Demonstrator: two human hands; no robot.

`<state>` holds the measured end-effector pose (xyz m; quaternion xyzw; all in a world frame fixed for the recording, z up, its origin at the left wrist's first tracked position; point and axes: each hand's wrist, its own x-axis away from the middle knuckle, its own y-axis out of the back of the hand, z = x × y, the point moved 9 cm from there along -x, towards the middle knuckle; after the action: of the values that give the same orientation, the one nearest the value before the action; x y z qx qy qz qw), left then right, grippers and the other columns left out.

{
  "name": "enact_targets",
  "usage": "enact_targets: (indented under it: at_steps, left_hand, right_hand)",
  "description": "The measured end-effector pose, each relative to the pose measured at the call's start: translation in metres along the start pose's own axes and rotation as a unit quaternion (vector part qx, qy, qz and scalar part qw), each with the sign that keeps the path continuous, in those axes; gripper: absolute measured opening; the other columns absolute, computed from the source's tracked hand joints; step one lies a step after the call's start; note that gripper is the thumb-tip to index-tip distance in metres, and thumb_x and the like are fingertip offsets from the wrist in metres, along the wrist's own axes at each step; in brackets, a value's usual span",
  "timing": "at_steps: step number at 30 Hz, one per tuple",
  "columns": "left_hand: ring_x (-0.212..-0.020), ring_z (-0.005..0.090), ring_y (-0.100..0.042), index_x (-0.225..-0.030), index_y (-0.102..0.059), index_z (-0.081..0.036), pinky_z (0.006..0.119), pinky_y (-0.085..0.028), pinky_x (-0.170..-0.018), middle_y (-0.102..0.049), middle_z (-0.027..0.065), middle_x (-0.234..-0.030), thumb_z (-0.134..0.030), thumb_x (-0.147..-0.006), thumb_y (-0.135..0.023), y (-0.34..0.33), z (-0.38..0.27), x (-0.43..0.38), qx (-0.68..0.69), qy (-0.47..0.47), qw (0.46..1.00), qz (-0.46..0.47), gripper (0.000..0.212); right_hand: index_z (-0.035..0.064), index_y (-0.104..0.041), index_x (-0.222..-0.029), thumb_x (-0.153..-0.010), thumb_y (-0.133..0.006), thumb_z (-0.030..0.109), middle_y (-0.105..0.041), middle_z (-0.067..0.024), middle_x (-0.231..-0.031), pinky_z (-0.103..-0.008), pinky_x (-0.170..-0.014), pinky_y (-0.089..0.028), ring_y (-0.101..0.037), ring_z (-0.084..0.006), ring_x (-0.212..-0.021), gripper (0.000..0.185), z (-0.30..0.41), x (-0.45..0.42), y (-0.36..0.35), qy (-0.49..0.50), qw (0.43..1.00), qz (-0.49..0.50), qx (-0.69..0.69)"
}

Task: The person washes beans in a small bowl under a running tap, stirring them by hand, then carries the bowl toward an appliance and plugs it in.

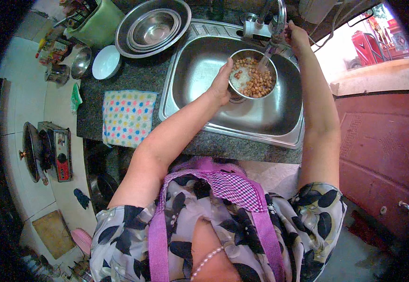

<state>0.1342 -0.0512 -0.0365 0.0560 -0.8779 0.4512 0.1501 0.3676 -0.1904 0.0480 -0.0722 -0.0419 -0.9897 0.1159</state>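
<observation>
My left hand (222,84) holds a round metal bowl (276,81) by its left rim, above the basin of a stainless steel sink (204,114). Small brown pieces that look like chickpeas or nuts (259,84) lie in the bowl in water. A stream from the curved metal faucet (281,17) runs into it through a clear spout (268,54). My right hand (296,35) is up at the right side of the faucet, fingers bent against its fittings; the faucet partly hides the fingertips, so its exact grip cannot be told.
Nested steel bowls (121,38), a white bowl (106,62) and a green container (100,26) stand left of the sink. A dotted cloth (128,118) lies on the granite counter (91,114). Farther left is a gas stove (58,151). A red door (377,148) is at the right.
</observation>
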Motion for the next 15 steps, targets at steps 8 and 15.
enact_targets:
  at_steps: [8, 15]
  left_hand:
    - [-0.119, 0.0340, -0.045, -0.131, -0.039, -0.008, 0.051, -0.034, -0.100, -0.044, 0.0151, -0.131, -0.061, -0.085, -0.040, -0.011, 0.004, 0.000, 0.006, 0.037, 0.999, 0.018, 0.069]
    - [-0.120, 0.0340, -0.043, -0.133, -0.036, -0.008, 0.049, -0.035, -0.100, -0.042, 0.0148, -0.134, -0.062, -0.083, -0.043, -0.004, 0.009, -0.016, 0.020, 0.022, 0.999, 0.032, 0.073]
  right_hand:
    - [0.0088, -0.062, -0.078, -0.093, -0.041, 0.038, -0.057, -0.0011, -0.068, -0.0262, -0.053, -0.039, -0.049, -0.0110, -0.057, 0.038, 0.008, 0.045, -0.010, 0.024, 0.993, 0.060, 0.096]
    - [0.0082, -0.061, -0.085, -0.092, -0.049, 0.037, -0.058, 0.0036, -0.073, -0.0194, -0.053, -0.033, -0.044, -0.0053, -0.059, 0.032, -0.018, 0.054, 0.004, -0.015, 0.985, 0.115, 0.130]
